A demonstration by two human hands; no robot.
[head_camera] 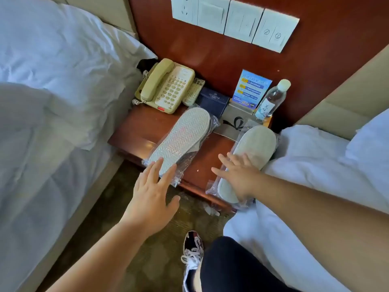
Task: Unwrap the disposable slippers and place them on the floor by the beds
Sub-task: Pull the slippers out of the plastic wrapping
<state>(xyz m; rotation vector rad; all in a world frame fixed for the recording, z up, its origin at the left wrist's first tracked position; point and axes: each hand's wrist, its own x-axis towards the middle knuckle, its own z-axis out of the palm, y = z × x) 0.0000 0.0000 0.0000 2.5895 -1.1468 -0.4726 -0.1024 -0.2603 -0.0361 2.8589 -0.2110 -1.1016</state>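
The left hand (152, 192) is open, fingers straight and spread. Its fingertips are at the near end of the left pack (181, 135), and I cannot tell whether they press on it or hover just above. The right hand (240, 175) is also open and lies flat across the middle of the right pack (256, 142). Neither hand grips anything.

Both packs are sealed in clear plastic, the left sole up and the right upper side up. They lie on the nightstand (130, 133) between the two beds, with their near ends jutting over its front edge. This probably makes them easy to pick up, one per hand.

Behind them are a phone (166, 85), a card (251, 89) and a bottle (271, 100). The floor (117, 218) below is where the slippers go, and unwrapping has not started.
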